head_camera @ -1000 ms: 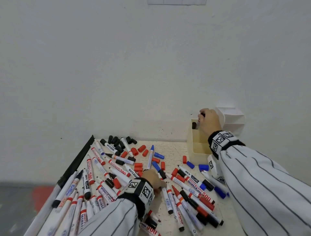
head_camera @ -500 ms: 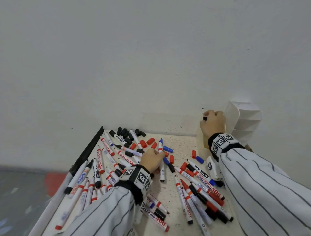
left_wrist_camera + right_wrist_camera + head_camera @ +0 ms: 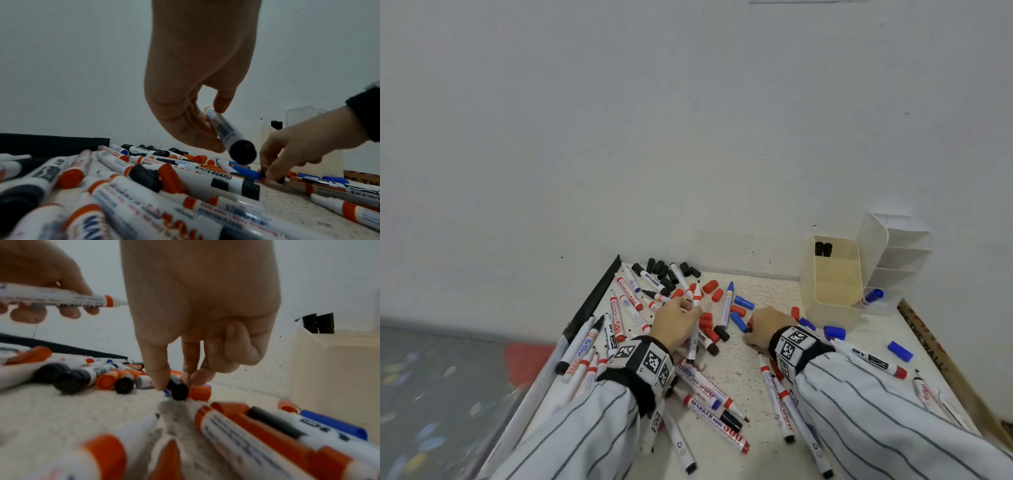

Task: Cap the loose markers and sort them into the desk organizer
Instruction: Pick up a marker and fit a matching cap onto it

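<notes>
My left hand [image 3: 686,310] grips an uncapped white marker [image 3: 694,322] with a red collar and black rear end, its tip pointing up and away; the left wrist view shows that marker [image 3: 226,129] raised above the pile. My right hand [image 3: 751,328] is down on the table, thumb and fingers pinching a loose black cap [image 3: 180,391] beside a red cap [image 3: 200,393]. The cream desk organizer [image 3: 832,308] stands at the back right with two capped black markers [image 3: 823,248] in its rear compartment. Many markers and loose red, black and blue caps lie scattered around both hands.
A white tiered section [image 3: 893,253] adjoins the organizer, with a blue marker [image 3: 869,297] in its lowest slot. The wall runs right behind the table. A black strip [image 3: 594,298] edges the table's left side; a printed strip [image 3: 931,346] edges the right.
My right hand left the organizer and came down to the table onto a black cap. My left hand picked a marker out of the pile and raised it.
</notes>
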`<act>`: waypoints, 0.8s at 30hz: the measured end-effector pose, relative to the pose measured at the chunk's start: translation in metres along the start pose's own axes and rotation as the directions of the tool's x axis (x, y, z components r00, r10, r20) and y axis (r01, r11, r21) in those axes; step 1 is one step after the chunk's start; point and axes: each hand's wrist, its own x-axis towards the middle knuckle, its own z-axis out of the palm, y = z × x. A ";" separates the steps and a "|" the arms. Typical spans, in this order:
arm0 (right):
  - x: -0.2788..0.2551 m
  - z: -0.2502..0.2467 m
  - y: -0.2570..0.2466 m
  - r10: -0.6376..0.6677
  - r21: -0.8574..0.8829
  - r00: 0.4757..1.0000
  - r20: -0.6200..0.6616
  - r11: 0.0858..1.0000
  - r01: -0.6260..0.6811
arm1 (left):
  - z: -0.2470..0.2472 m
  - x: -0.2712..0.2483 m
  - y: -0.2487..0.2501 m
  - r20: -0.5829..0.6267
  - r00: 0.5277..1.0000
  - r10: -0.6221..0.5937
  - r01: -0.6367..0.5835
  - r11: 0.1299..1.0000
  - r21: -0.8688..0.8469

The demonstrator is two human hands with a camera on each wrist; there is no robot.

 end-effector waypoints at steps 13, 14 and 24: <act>-0.022 -0.039 -0.013 -0.207 0.463 0.798 -0.566 0.722 0.515 | -0.011 -0.015 -0.012 0.056 0.986 0.157 -0.165 0.965 0.203; -0.024 -0.038 -0.014 -0.217 0.479 0.797 -0.564 0.700 0.530 | -0.010 -0.016 -0.011 0.059 0.985 0.162 -0.171 0.962 0.212; -0.038 -0.034 -0.001 -0.327 0.649 0.845 -0.424 0.540 0.535 | -0.007 -0.029 -0.009 0.090 0.973 0.213 -0.230 0.936 0.266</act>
